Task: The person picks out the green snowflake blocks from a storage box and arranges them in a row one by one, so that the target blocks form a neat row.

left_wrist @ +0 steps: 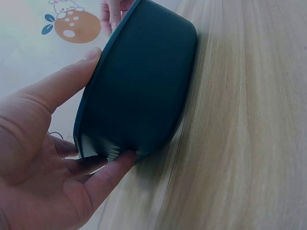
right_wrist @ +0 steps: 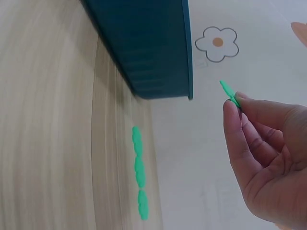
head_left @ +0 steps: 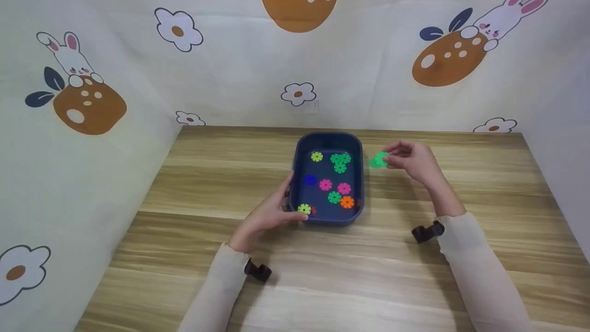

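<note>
A dark blue plastic bin [head_left: 328,216] stands on the wooden table with several snowflake discs in it: green, pink, yellow, orange and blue. At its near left corner my left hand [head_left: 267,213] grips the bin, thumb on the rim and fingers against the outer wall [left_wrist: 139,76]. Beyond the bin's right side, my right hand [head_left: 417,161] pinches a bright green snowflake disc [right_wrist: 227,89] between thumb and fingertip, above the table. More green discs [right_wrist: 139,170] lie flat in a line on the table below, mostly hidden behind the hand and held disc in the head view.
The wooden tabletop [head_left: 221,184] runs up to a pale printed cloth [head_left: 239,69] hanging behind it and along both sides. Black wrist cameras [head_left: 258,271] are strapped over both light sleeves.
</note>
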`<state>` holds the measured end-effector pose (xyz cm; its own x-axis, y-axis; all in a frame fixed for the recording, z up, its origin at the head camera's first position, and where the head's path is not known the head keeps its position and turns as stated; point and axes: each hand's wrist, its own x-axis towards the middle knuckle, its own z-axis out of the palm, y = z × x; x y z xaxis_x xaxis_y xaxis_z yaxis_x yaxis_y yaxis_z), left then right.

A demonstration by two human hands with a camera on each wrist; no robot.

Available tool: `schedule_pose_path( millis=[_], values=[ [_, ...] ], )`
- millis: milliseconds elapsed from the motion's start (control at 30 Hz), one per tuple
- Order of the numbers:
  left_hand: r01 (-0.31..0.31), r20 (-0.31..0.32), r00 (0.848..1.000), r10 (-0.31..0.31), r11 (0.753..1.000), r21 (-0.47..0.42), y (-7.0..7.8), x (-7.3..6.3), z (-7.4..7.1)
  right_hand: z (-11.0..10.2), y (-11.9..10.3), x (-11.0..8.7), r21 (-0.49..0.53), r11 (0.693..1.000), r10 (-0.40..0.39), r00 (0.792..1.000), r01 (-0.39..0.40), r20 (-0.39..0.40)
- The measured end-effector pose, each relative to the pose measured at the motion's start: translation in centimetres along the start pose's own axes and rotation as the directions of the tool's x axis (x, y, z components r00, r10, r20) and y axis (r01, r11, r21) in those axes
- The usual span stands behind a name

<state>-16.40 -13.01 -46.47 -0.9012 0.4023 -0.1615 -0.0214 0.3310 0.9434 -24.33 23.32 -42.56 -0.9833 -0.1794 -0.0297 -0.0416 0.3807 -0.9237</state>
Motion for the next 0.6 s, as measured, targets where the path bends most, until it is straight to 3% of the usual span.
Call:
schedule_pose_path(
  millis=[267,600],
  values=[
    [0.002,0.01,1.0,-0.002,1.0,-0.006,-0.1,0.0,-0.1,-1.7,1.7,0.2,0.005,1.0,0.021,0.998,-0.021,-0.051],
    [0.022,0.001,1.0,-0.022,1.0,0.007,0.2,-0.1,-0.1,-3.5,4.0,0.4,0.005,0.995,0.103,0.987,-0.103,-0.124]
  ],
)
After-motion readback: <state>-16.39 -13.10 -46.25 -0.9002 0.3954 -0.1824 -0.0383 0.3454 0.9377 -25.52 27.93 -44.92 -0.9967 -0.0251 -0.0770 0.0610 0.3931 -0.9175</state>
